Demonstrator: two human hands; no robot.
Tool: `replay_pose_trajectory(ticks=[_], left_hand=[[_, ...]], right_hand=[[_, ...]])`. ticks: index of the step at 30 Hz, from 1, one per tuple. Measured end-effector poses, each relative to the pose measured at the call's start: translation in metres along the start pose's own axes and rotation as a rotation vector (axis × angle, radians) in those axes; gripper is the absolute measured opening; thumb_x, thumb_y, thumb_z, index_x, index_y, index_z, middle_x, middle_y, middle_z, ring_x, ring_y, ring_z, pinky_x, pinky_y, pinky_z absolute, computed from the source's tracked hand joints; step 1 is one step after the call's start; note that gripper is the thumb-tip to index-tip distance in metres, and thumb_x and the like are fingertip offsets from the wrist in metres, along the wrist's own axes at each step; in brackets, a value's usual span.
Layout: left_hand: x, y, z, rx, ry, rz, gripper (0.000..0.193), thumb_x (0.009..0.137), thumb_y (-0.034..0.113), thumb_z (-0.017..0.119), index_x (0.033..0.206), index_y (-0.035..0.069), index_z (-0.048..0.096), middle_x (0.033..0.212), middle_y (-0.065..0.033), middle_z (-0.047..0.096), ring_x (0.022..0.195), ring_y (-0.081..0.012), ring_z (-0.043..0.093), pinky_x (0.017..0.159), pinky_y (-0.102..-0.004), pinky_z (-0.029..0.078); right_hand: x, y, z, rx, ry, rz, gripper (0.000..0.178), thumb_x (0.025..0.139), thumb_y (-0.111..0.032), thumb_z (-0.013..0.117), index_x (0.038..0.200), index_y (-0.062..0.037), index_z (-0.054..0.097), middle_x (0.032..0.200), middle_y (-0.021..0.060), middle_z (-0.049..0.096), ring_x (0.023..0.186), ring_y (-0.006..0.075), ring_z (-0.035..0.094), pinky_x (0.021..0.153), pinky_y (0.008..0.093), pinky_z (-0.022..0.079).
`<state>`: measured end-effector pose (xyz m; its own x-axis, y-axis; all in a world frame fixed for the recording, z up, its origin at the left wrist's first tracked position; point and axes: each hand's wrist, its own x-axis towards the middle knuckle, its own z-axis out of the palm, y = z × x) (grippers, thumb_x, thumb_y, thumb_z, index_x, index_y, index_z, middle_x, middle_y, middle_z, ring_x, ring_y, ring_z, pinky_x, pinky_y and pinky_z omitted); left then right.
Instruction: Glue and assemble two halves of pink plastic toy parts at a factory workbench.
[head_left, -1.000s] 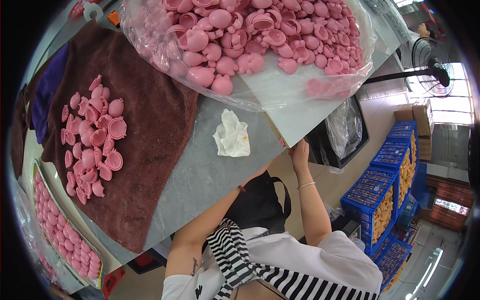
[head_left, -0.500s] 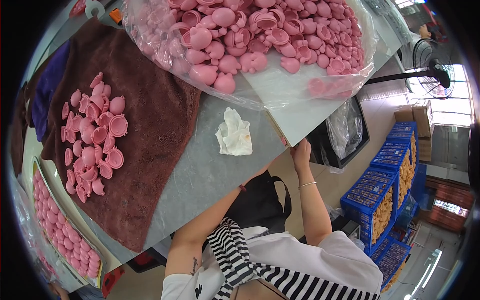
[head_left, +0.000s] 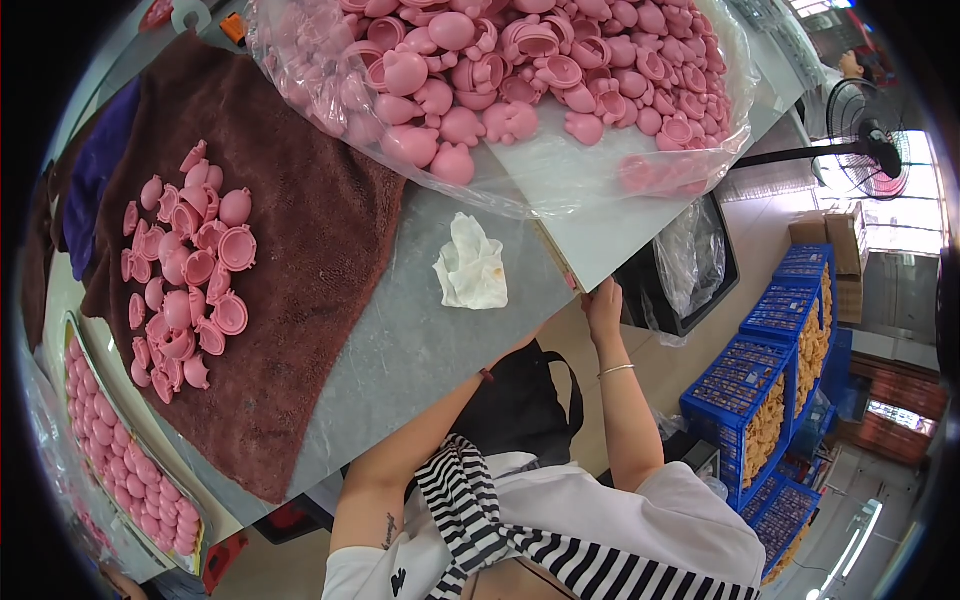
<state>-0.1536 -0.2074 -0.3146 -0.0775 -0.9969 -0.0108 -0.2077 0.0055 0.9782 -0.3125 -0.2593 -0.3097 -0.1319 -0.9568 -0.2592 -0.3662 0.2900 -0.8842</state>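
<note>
While the right hand sits beside the white board, centre right, its fingers' grip eludes me; left hand hidden.

the crumpled white tissue, brown cloth and bagged pink pieces sit slightly farther right in view than before.

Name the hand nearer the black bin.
Right: the right hand is at the table corner, beside the black bin. The left hand is hidden, its visible forearm farther left.
</note>
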Motion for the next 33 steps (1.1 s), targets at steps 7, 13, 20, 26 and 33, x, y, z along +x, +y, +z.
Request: replay_pose_trajectory(ticks=[7,13,20,26,33], left_hand=[[-0.001,0.001,0.001,-0.048,0.032,0.034,0.033,0.081,0.022,0.059,0.101,-0.003,0.052,0.082,-0.0122,0.056,0.065,-0.0197,0.052,0.062,-0.0316,0.043],[-0.001,-0.002,0.001,-0.070,0.011,0.011,0.034,0.080,0.023,0.060,0.102,-0.002,0.052,0.085,-0.0131,0.056,0.068,-0.0209,0.054,0.064,-0.0320,0.044],[-0.001,-0.006,0.003,0.086,0.139,0.203,0.034,0.080,0.024,0.060,0.101,-0.002,0.053,0.086,-0.0138,0.057,0.070,-0.0242,0.055,0.065,-0.0340,0.044],[-0.001,0.003,-0.003,0.066,-0.031,-0.048,0.034,0.080,0.024,0.060,0.100,-0.002,0.053,0.087,-0.0144,0.058,0.075,-0.0260,0.056,0.070,-0.0350,0.044],[-0.002,-0.006,0.003,0.045,0.069,0.072,0.033,0.080,0.024,0.059,0.099,-0.002,0.053,0.084,-0.0145,0.058,0.071,-0.0248,0.056,0.066,-0.0344,0.044]], right_hand=[[-0.001,-0.002,0.002,-0.003,0.017,-0.020,0.050,0.091,-0.035,0.030,0.053,-0.0043,0.043,0.045,0.0011,0.039,0.041,0.0098,0.037,0.041,0.0260,0.027],[-0.001,-0.001,0.002,0.006,0.006,-0.006,0.051,0.091,-0.035,0.030,0.053,-0.0041,0.042,0.045,0.0014,0.039,0.041,0.0101,0.037,0.041,0.0262,0.027],[0.001,0.002,0.002,0.024,0.026,0.009,0.050,0.090,-0.035,0.031,0.053,-0.0035,0.043,0.045,0.0020,0.040,0.041,0.0106,0.037,0.041,0.0265,0.028],[-0.001,-0.001,0.002,0.021,0.048,0.011,0.049,0.090,-0.035,0.031,0.054,-0.0036,0.043,0.045,0.0018,0.040,0.041,0.0105,0.037,0.041,0.0263,0.028],[0.000,0.000,0.003,0.042,0.020,0.034,0.048,0.090,-0.035,0.032,0.055,-0.0039,0.044,0.046,0.0020,0.041,0.041,0.0103,0.038,0.041,0.0263,0.028]])
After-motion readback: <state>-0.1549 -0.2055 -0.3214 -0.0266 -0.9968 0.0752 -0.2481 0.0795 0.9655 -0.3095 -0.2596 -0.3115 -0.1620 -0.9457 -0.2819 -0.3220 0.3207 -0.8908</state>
